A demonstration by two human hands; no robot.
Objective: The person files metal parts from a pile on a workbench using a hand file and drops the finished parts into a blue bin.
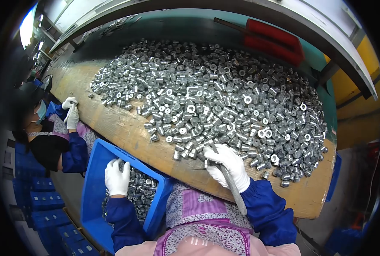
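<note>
One grey metal rod (231, 183) lies in the right hand (228, 165), at the near edge of the table. Its long axis runs from eleven o'clock, at the narrower end by the fingertips, to five o'clock, where the blunt end juts past the wrist. The gloved fingers are curled and pinch the rod.

From there to twelve o'clock spreads a heap of small metal pieces (224, 94), too many to count, turned every way on the wooden table (126, 128).

At eight o'clock from the rod stands one blue bin (97, 179), partly filled with similar pieces. The left hand (117, 178) is inside its rim, thumb and fingers bent around a grey piece; whether they grip it, I cannot tell.

Toward one o'clock, beyond the heap, sits one red box (273, 40), its contents unclear. At ten o'clock one co-worker's two gloved hands (71, 115) touch each other.
</note>
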